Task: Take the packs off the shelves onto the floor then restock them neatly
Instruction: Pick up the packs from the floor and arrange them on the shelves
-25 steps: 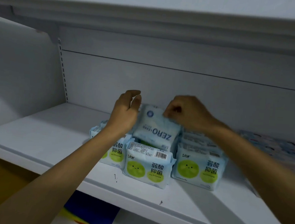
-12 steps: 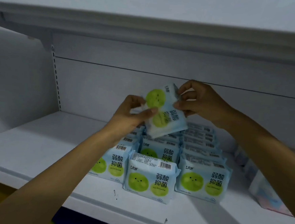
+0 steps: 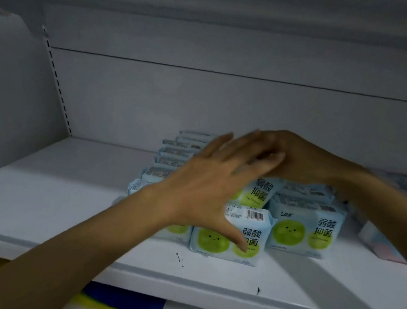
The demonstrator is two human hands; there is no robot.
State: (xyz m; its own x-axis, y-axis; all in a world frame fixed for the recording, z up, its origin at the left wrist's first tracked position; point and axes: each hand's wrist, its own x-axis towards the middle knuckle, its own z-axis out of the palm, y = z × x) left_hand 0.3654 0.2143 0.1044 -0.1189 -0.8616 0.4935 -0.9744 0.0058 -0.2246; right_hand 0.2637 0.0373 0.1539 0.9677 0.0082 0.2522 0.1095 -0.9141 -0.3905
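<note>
Now the left hand (image 3: 209,186) is spread wide with straight fingers and thumb, holding nothing. It hovers, motion-blurred, in front of the packs (image 3: 306,230). These are pale blue with green smiling circles and stand in three rows running back on the white shelf (image 3: 47,203). The right hand (image 3: 299,159) reaches in from the right and sits over a tilted pack (image 3: 258,192) in the middle row. Its fingers are hidden behind the left hand's fingers, so I cannot tell whether it grips that pack. A pink and blue packet (image 3: 380,241) lies further right on the shelf. A blue and yellow sheet (image 3: 118,301) shows below the shelf edge.
</note>
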